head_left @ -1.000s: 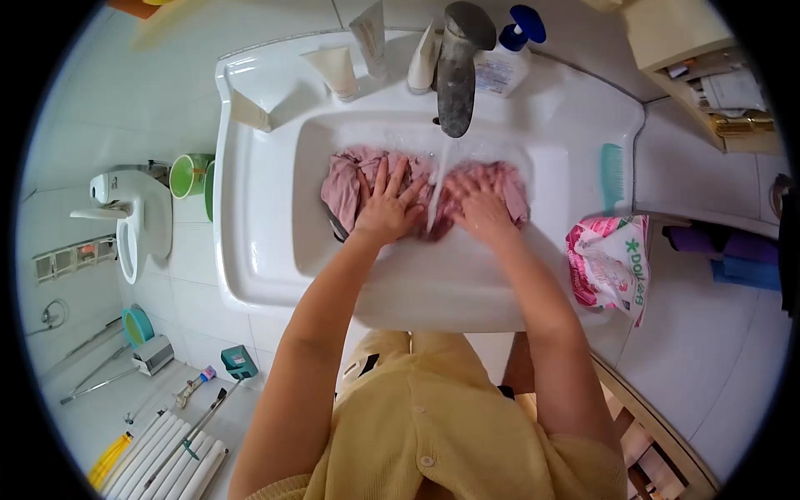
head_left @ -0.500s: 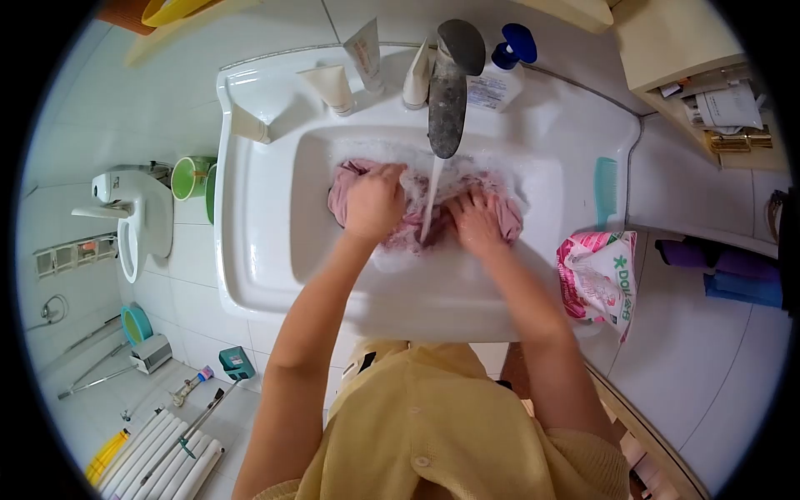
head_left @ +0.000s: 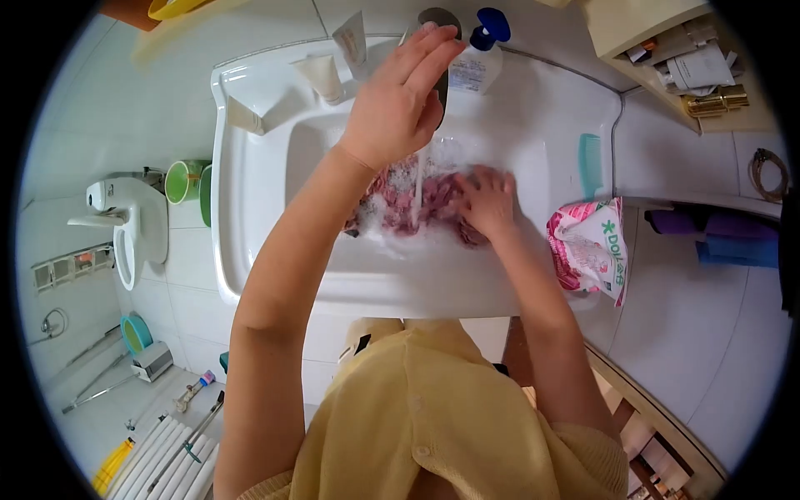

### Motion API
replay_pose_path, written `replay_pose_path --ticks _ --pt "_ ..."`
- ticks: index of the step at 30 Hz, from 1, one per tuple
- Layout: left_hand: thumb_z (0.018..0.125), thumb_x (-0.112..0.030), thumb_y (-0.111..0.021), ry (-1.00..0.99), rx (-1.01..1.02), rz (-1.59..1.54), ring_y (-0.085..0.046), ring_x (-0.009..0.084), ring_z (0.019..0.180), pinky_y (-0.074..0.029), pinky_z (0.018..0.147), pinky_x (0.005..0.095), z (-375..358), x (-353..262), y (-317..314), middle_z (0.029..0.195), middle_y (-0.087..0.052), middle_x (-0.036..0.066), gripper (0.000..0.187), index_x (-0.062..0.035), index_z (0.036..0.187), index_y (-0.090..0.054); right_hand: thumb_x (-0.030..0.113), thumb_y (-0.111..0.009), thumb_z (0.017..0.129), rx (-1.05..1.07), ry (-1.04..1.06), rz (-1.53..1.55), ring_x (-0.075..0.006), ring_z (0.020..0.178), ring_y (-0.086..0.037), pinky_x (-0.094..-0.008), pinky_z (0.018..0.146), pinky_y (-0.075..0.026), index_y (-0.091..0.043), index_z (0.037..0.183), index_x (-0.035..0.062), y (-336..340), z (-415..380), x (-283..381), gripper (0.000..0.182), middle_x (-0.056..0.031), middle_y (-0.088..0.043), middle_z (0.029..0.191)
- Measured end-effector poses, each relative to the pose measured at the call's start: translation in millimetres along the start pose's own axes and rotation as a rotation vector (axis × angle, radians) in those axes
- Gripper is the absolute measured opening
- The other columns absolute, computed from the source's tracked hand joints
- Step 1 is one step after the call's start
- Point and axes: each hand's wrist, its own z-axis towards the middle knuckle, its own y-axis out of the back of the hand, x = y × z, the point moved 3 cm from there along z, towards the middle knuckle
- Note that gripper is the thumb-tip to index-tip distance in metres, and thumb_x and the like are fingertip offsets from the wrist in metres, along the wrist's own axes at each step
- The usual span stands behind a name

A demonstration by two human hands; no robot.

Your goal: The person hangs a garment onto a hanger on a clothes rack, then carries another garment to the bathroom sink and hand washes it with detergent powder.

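Note:
My left hand [head_left: 396, 104] is raised over the grey metal faucet [head_left: 442, 90], its fingers stretched out across the faucet's top and hiding much of it. A thin stream of water falls from the spout into the white sink [head_left: 254, 267]. Under the stream lies a wet, bunched pink cloth [head_left: 440, 193] with soap suds around it. My right hand [head_left: 487, 202] rests on the right end of this cloth, fingers spread and palm down.
Squeeze tubes [head_left: 320, 77] and a blue-topped pump bottle [head_left: 478, 60] stand along the sink's back ledge. On the right rim lie a teal comb [head_left: 590, 165] and a pink-and-white detergent bag [head_left: 590, 246]. A shelf [head_left: 646, 25] juts out at upper right.
My left hand has let go of the pink cloth and moved up to the faucet. My right hand stays on the cloth, its fingers spread wider. Water still runs.

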Motion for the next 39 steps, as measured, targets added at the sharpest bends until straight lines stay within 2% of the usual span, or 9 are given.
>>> replay_pose_path --ticks 5,9,11,15,18,22,26,31,39 --pt "0.073 0.009 -0.051 0.104 -0.011 -0.057 -0.043 0.0375 0.129 -0.036 0.108 0.0437 -39.9 -1.8 -3.0 0.138 -0.047 0.017 0.059 -0.0048 0.131 -0.049 0.042 -0.062 0.082 0.014 0.360 -0.034 -0.0477 0.140 -0.018 -0.0634 0.111 -0.017 -0.030 0.142 -0.0071 -39.8 -4.0 52.2 0.084 -0.0261 -0.024 0.151" --pt "0.076 0.006 -0.055 0.533 -0.049 0.112 -0.038 0.0362 0.135 -0.029 0.111 0.0427 -152.9 35.6 1.0 0.144 -0.041 0.019 0.067 -0.0059 0.140 -0.042 0.041 -0.066 0.082 -0.314 -0.062 0.348 -0.0472 0.142 -0.014 -0.0638 0.111 -0.019 -0.022 0.147 0.0036 -1.0 30.1 56.9 0.087 -0.0255 -0.018 0.153" --pt "0.077 -0.001 -0.059 0.768 0.367 0.502 -0.036 0.0381 0.134 -0.028 0.111 0.0445 -192.7 26.6 -18.8 0.143 -0.041 0.019 0.067 -0.0098 0.141 -0.042 0.039 -0.067 0.082 -0.126 0.217 0.110 -0.0475 0.142 -0.014 -0.0668 0.107 -0.023 -0.025 0.147 0.0058 -25.3 29.1 91.9 0.084 -0.0250 -0.020 0.153" --pt "0.081 -0.017 -0.065 0.408 0.512 0.675 -0.051 0.0400 0.118 -0.038 0.101 0.0447 -257.6 62.5 -27.5 0.129 -0.053 0.021 0.057 -0.0157 0.136 -0.049 0.037 -0.063 0.086 0.302 0.151 0.371 -0.0431 0.141 -0.019 -0.0686 0.105 -0.022 -0.040 0.141 0.0103 -61.6 61.1 64.6 0.065 -0.0228 -0.032 0.147" --pt "0.084 -0.017 -0.065 1.234 0.370 -0.150 -0.062 0.0307 0.101 -0.047 0.089 0.0363 -237.4 84.3 -17.9 0.111 -0.064 0.018 0.045 -0.0121 0.128 -0.057 0.036 -0.061 0.087 0.194 0.030 0.323 -0.0388 0.136 -0.031 -0.0706 0.103 -0.021 -0.048 0.135 0.0154 -60.6 50.5 53.2 0.054 -0.0189 -0.041 0.142" --pt "0.092 -0.012 -0.060 1.504 -0.561 -0.447 -0.063 0.0161 0.077 -0.050 0.069 0.0303 -251.0 94.7 -25.8 0.096 -0.067 0.010 0.032 -0.0006 0.121 -0.059 0.024 -0.063 0.083 -0.215 0.385 0.060 -0.0395 0.123 -0.048 -0.0757 0.097 -0.022 -0.048 0.128 0.0121 -52.7 13.3 52.5 0.049 -0.0189 -0.049 0.131" --pt "0.093 -0.014 -0.060 1.311 -0.528 -0.540 -0.062 0.0137 0.079 -0.049 0.067 0.0252 -234.3 63.5 -36.0 0.099 -0.065 0.007 0.042 -0.0024 0.132 -0.051 0.015 -0.064 0.077 -0.125 0.039 0.160 -0.0416 0.118 -0.050 -0.0634 0.096 -0.032 -0.045 0.129 0.0059 -31.0 36.7 63.1 0.056 -0.0213 -0.051 0.127" --pt "0.094 -0.042 -0.055 1.808 -0.423 -1.101 -0.059 0.0267 0.103 -0.048 0.090 0.0376 -245.2 50.9 -81.9 0.117 -0.061 0.010 0.053 -0.0083 0.134 -0.049 0.004 -0.062 0.067 -0.289 0.037 0.750 -0.0394 0.101 -0.058 -0.0428 0.089 -0.047 -0.060 0.105 -0.0006 -22.8 41.8 105.8 0.038 -0.0218 -0.061 0.104" --pt "0.100 -0.040 -0.040 1.144 -0.468 -2.383 -0.059 0.0253 0.102 -0.047 0.095 0.0409 -260.0 50.0 -131.3 0.114 -0.060 0.009 0.042 -0.0092 0.126 -0.052 0.007 -0.062 0.068 -0.269 0.317 1.341 -0.0260 0.108 -0.051 -0.0338 0.097 -0.038 -0.062 0.097 0.0024 52.7 -43.3 119.8 0.029 -0.0138 -0.054 0.110"
